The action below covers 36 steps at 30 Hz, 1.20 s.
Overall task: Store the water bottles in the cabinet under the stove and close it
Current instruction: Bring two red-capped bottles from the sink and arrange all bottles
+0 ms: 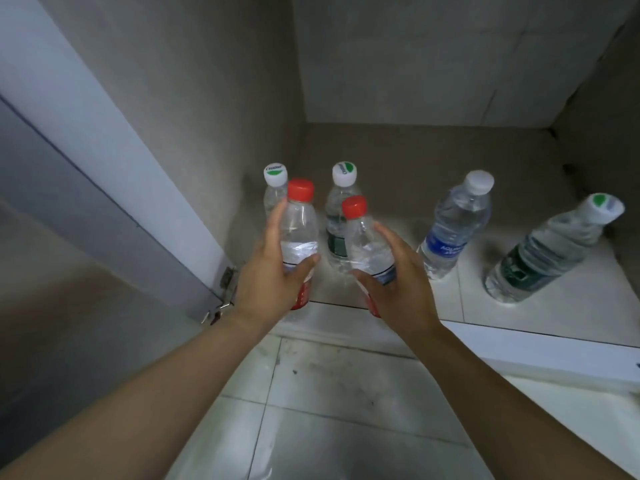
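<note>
My left hand [268,271] grips a red-capped water bottle [299,223] at the front edge of the open cabinet. My right hand [401,275] grips a second red-capped bottle [363,237] beside it. Both bottles are upright over the cabinet's front sill. Behind them stand two bottles with white-and-green caps, one at the left wall [273,188] and one further right [337,216]. A blue-labelled bottle [453,230] and a green-labelled bottle [547,254] stand to the right on the cabinet floor [433,161].
The grey cabinet door [86,161] is swung open at the left, hinged [227,282] near my left wrist. The cabinet's back wall and side walls are grey. White tiled floor [346,393] lies below the sill. A white edge [554,355] runs at the right.
</note>
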Available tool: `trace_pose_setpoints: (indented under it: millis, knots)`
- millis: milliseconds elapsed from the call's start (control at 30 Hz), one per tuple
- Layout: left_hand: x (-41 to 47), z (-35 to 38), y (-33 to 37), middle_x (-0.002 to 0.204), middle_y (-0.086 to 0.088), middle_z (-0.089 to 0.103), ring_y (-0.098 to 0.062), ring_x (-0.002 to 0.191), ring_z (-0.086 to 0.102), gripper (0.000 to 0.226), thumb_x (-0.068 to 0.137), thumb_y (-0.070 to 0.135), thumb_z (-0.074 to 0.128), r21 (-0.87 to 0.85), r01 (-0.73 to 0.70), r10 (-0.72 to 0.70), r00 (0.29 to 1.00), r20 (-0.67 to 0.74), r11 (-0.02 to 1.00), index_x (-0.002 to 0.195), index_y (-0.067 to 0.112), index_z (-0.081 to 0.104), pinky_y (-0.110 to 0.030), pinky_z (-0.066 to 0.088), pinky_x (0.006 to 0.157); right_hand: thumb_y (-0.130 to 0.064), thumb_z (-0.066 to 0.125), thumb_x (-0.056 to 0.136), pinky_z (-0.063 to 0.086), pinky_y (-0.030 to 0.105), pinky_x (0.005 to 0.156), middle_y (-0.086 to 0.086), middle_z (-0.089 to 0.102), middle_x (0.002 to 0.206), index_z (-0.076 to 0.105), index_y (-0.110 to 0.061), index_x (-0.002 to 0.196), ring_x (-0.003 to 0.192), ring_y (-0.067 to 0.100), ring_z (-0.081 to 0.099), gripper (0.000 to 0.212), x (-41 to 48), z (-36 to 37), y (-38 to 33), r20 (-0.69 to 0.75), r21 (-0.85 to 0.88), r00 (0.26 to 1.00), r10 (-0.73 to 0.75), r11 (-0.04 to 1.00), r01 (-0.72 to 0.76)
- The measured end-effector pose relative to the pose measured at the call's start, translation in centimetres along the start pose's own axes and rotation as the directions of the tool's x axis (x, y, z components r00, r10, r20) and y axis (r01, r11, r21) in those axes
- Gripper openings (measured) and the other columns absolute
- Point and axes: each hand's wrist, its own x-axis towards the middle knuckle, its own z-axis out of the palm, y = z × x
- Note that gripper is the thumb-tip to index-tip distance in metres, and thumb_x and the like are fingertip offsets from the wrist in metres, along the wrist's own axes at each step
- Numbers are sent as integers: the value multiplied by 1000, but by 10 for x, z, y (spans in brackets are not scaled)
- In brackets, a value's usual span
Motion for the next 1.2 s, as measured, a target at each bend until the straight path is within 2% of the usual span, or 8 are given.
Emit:
trace_pose_setpoints:
  millis: [133,400,500,600,700,833,1033,1200]
  knots:
    - [11,3,-11,140,9,40,-7,124,46,87,81,14,71,-211,-31,20,999,-50,977,140,44,13,-39,43,102,-28,75,75,46,35,99,-15,50,129,33,-41,133,118,11,49,73,-1,0,2,-41,75,998,46,996,-43]
    - [2,13,-45,147,-2,34,-15,135,35,98,77,16,75,-123,29,-39,996,-77,992,144,36,7,-47,35,110,-30,76,72,47,36,98,-8,45,137,30,-35,137,120,7,45,80,-12,-13,1,-27,-38,999,32,999,-33]
    - [-16,12,-55,155,-3,22,-17,141,25,106,75,27,77,1,155,-154,987,-54,988,147,31,-1,-41,28,113,-28,78,71,47,33,98,-9,45,136,32,-35,136,118,4,45,80,-11,-9,-2,-24,-8,999,32,999,-32]
    - [-43,11,-76,158,-3,13,-21,143,18,92,84,40,63,258,232,-258,964,69,938,148,25,-1,-44,27,113,-26,77,71,44,23,97,-20,43,129,34,-38,132,109,-11,45,76,-7,2,-10,6,82,999,46,996,-46]
    - [-55,12,-93,157,-5,15,-22,144,12,75,91,49,45,475,191,-333,913,235,859,149,17,9,-39,20,114,-26,77,71,41,18,99,-30,40,121,33,-39,127,107,-17,43,72,-3,15,-20,21,182,998,53,982,-56]
    - [-57,20,-101,158,-6,11,-22,145,7,66,94,50,37,598,46,-323,873,365,800,148,19,15,-43,16,117,-24,78,70,43,24,100,-19,42,127,33,-37,127,108,-9,46,73,-7,27,-24,52,187,997,62,980,-71]
    - [-61,25,-110,154,-8,22,-25,141,21,57,93,49,39,612,-21,-231,915,330,791,143,24,28,-40,27,113,-21,79,71,49,39,97,-10,43,137,29,-39,133,120,9,48,82,-10,23,-15,96,104,992,84,990,-94]
    - [-62,31,-122,145,-8,38,-27,134,36,49,90,46,48,589,-28,-154,954,258,808,134,23,43,-46,38,105,-19,76,74,47,40,100,-20,41,132,28,-41,135,123,7,45,80,-6,29,-16,96,119,991,97,987,-108]
